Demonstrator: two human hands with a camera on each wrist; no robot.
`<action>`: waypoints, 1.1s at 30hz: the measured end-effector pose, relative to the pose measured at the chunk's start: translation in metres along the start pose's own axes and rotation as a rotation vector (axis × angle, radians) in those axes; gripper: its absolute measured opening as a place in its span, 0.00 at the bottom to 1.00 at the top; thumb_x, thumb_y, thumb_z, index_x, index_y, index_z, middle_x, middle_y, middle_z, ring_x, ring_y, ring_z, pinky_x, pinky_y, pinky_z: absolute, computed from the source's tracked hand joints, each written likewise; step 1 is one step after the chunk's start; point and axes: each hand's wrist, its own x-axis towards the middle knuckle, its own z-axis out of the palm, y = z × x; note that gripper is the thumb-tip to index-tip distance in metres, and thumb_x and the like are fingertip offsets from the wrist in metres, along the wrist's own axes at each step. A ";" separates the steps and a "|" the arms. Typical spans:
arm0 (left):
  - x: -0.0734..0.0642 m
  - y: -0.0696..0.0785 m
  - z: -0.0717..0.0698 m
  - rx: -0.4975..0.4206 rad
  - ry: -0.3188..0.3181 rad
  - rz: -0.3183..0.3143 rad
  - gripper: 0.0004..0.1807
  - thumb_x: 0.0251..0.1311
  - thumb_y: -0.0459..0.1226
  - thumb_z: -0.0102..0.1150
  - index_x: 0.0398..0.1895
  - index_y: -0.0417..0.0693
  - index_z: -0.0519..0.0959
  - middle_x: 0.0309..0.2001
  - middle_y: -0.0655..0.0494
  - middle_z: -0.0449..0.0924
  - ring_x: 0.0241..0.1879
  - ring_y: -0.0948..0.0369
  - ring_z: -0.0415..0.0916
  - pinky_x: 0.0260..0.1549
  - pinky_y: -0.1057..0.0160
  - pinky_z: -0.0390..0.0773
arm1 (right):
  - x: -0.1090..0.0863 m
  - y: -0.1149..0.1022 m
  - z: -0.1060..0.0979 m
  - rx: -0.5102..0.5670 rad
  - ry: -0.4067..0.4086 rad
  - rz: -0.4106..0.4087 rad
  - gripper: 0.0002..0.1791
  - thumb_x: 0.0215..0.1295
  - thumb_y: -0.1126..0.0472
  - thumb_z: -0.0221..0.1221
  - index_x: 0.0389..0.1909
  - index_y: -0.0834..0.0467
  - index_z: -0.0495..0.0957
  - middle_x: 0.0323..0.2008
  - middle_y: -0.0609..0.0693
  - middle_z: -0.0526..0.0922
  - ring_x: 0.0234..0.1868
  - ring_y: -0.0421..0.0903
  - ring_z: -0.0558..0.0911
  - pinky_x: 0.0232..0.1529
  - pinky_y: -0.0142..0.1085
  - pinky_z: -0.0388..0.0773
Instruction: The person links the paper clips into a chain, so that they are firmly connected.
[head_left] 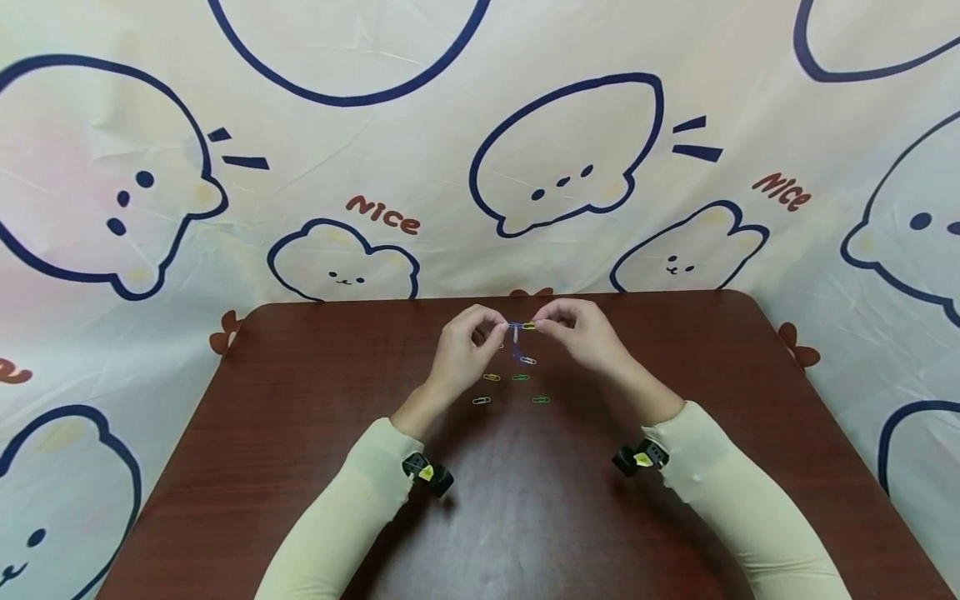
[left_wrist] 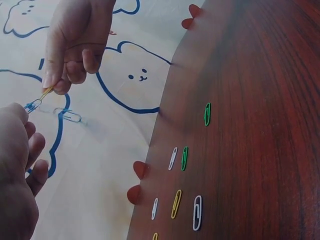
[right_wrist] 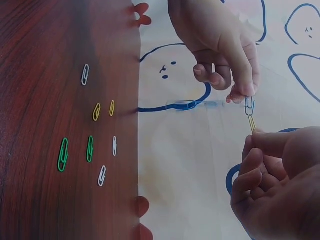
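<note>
Over the far part of the table, my left hand (head_left: 467, 348) pinches a blue paper clip (right_wrist: 250, 106) between thumb and forefinger. Facing it, my right hand (head_left: 588, 333) pinches a yellow paper clip (right_wrist: 252, 124) by its outer end. The inner ends of the two clips meet between the fingertips; whether they are hooked through each other I cannot tell. From the blue clip a short strand of linked paper clips (head_left: 516, 340) dangles, blurred in both wrist views.
Loose paper clips lie on the dark wooden table (head_left: 525, 517) below the hands: yellow (head_left: 491, 377), green (head_left: 541, 400) and white (head_left: 482, 401) ones among several. A patterned cloth (head_left: 442, 258) hangs behind the table's far edge.
</note>
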 end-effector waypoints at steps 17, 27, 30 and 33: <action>-0.004 -0.006 0.000 0.025 -0.051 -0.018 0.05 0.69 0.35 0.63 0.39 0.41 0.83 0.35 0.53 0.80 0.30 0.62 0.76 0.31 0.65 0.79 | -0.001 -0.006 0.001 -0.013 0.056 -0.034 0.05 0.73 0.62 0.62 0.40 0.59 0.84 0.32 0.54 0.81 0.31 0.50 0.72 0.30 0.37 0.69; -0.005 -0.007 -0.001 0.025 -0.050 -0.015 0.03 0.69 0.34 0.63 0.40 0.42 0.83 0.36 0.54 0.81 0.31 0.62 0.76 0.32 0.65 0.79 | -0.002 -0.006 0.001 -0.029 0.069 -0.035 0.06 0.73 0.61 0.62 0.41 0.59 0.84 0.35 0.52 0.84 0.33 0.50 0.74 0.31 0.37 0.71; -0.004 -0.006 -0.002 0.022 -0.043 -0.012 0.03 0.69 0.34 0.63 0.40 0.43 0.83 0.35 0.54 0.80 0.30 0.62 0.76 0.31 0.65 0.78 | -0.002 -0.005 0.001 -0.029 0.072 -0.039 0.06 0.73 0.61 0.62 0.41 0.59 0.84 0.35 0.52 0.84 0.33 0.50 0.75 0.31 0.36 0.72; -0.001 -0.003 -0.003 0.016 -0.039 -0.008 0.03 0.69 0.34 0.63 0.40 0.43 0.83 0.35 0.55 0.80 0.29 0.62 0.76 0.31 0.66 0.78 | -0.003 -0.003 0.001 -0.020 0.083 -0.046 0.06 0.72 0.61 0.62 0.41 0.59 0.84 0.35 0.52 0.85 0.33 0.49 0.76 0.31 0.36 0.72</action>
